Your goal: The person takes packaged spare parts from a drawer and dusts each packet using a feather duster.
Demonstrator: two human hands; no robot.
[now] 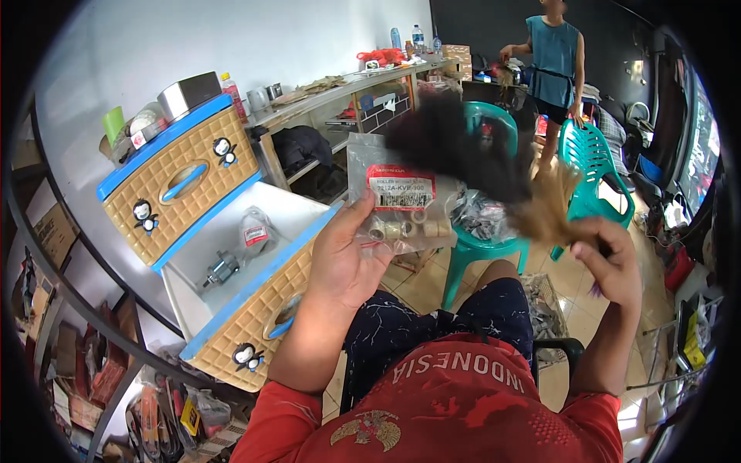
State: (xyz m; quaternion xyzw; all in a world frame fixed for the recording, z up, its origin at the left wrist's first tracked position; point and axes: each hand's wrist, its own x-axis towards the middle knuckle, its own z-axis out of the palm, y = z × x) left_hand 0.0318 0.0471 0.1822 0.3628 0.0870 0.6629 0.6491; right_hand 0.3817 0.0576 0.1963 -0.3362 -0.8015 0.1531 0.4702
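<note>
My left hand (346,258) grips a clear plastic bag (401,202) with a red-and-white label and several pale cylindrical rollers inside. On the right, my right hand (614,258) is closed round the lower end of a brush or duster (552,204) with brown bristles. Its dark upper part is blurred and hangs just right of the bag. Left of my left hand, an open white drawer (282,202) holds a metal part (222,268) and another labelled bag (256,231).
A green chair (463,258) bearing plastic bags stands ahead, with another green chair (583,150) behind it to the right. A person (556,62) stands beside that chair. A shelf (324,91) runs along the wall. Racks of parts stand at the lower left.
</note>
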